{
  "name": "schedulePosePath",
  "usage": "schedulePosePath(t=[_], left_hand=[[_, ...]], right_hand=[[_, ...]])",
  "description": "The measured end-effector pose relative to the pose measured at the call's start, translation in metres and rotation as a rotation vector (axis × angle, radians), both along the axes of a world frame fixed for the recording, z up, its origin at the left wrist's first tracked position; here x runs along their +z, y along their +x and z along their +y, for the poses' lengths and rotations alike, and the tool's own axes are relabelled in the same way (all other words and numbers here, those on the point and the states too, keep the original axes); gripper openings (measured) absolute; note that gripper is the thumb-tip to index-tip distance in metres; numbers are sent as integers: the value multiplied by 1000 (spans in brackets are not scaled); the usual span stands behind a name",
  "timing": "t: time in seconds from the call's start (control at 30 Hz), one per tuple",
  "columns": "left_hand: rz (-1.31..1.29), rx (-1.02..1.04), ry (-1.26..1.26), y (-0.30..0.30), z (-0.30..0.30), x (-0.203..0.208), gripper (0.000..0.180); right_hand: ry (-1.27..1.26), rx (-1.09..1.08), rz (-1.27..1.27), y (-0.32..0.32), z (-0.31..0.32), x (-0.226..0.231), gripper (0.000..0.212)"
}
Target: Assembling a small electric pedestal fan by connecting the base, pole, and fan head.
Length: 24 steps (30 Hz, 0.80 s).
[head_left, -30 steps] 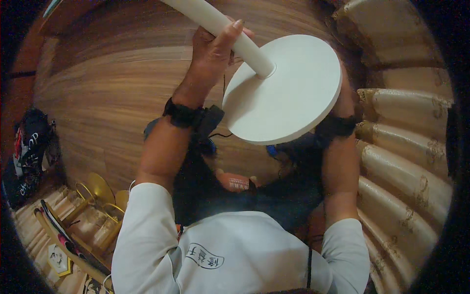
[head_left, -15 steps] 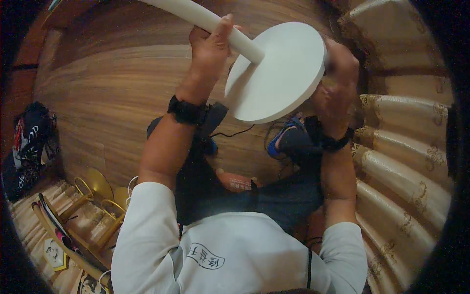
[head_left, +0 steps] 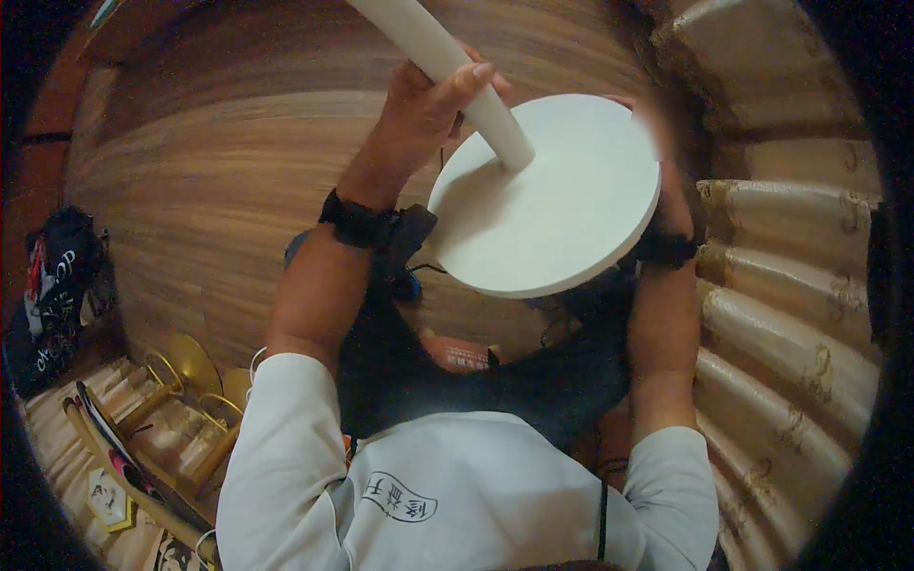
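Note:
A white stand is held up in front of me, its round flat base [head_left: 581, 205] tilted with the pole side toward me. From that base a thick white pole [head_left: 409, 33] slants up to the far left, past the upper edge of the view. My left hand [head_left: 433, 105] is closed round the pole, a little above where it meets the base, with the thumb across it. At the base's right rim, my right hand [head_left: 675, 195] holds the edge; most of its fingers are behind the disc or blurred. The underside of the base is hidden.
Wood-grain floor [head_left: 219, 171] spreads beneath. Pale patterned draped cloth [head_left: 790, 314] lines the right side. At lower left stands a gold-coloured metal rack [head_left: 205, 457] beside round gold pieces [head_left: 193, 362]. A dark bag [head_left: 67, 295] lies at far left. A reddish printed object [head_left: 459, 354] sits between my legs.
The stand has come nearer to me and slightly right, and its round base now faces up toward me more fully. Both hands have moved with it, keeping hold.

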<state>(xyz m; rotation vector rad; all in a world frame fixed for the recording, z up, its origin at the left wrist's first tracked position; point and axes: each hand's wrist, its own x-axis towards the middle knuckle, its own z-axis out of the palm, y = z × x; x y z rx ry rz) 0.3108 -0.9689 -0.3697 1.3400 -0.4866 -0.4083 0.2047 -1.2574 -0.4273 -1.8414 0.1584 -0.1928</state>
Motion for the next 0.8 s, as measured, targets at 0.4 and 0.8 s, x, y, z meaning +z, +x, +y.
schedulePosePath(t=[0.4,0.8], left_hand=[[-114,396,145,26,6,-38,26],[-322,362,208,17,-2,-27,21]], right_hand=[[259,-131,156,0,48,35,59],[200,-215,267,5,70,11,40]])
